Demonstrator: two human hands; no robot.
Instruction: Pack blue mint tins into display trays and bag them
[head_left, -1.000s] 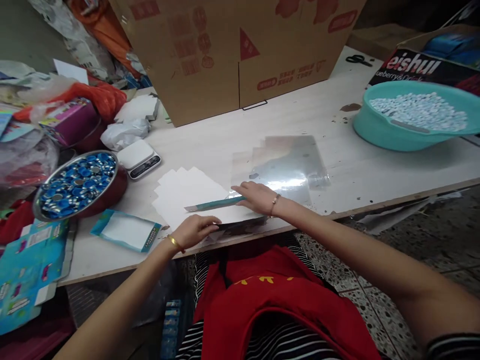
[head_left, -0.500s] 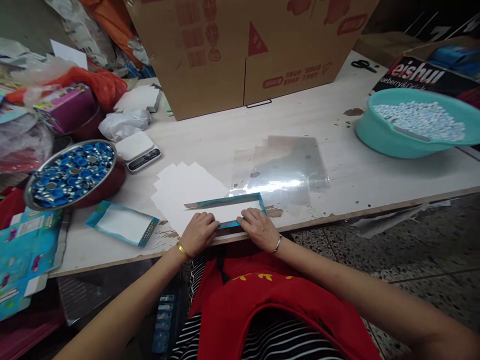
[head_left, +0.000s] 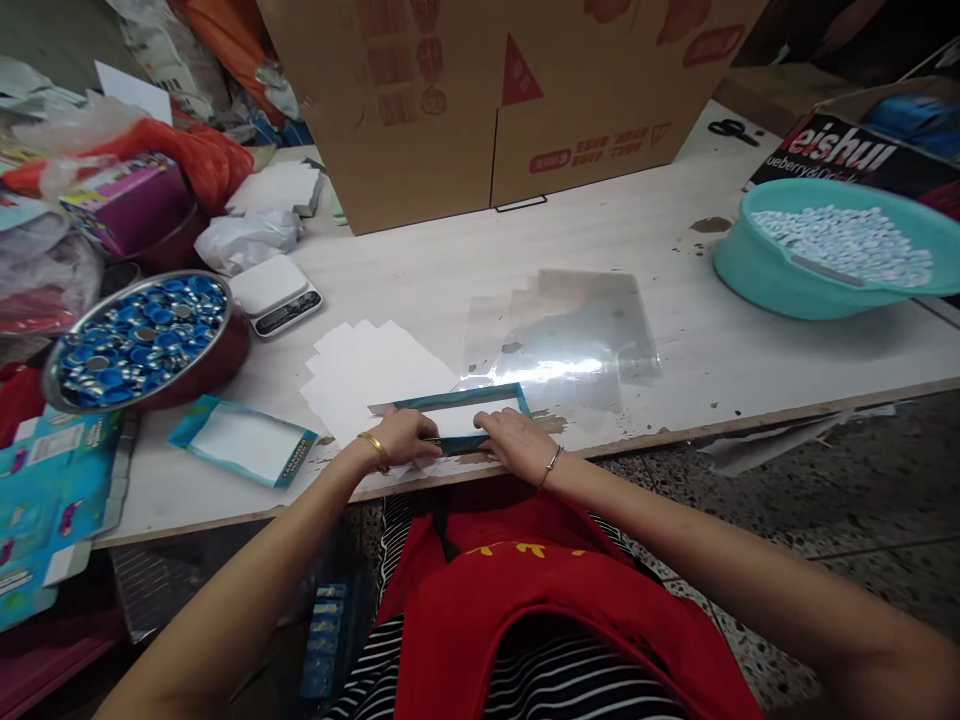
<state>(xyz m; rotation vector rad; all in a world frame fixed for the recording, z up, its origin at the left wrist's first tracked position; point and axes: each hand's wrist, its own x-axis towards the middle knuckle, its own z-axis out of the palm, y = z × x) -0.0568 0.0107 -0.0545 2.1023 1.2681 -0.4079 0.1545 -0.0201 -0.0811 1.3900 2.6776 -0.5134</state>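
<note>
A small teal box frame with a white inside lies at the table's front edge. My left hand is closed on its left end. At its right end, my right hand grips the near side, fingers bent over the edge. White paper sheets fan out behind my left hand. Clear plastic sheets overlap behind the box. Another teal box with a white inside rests to the left.
A large cardboard box stands at the back. Left are a bowl of blue caps, a scale and flat teal cartons. A turquoise basin of white pieces and scissors are right.
My left hand has turned and moved slightly right and up, over the box's left end. The near side of the box now stands more upright. My right hand has shifted only slightly.
</note>
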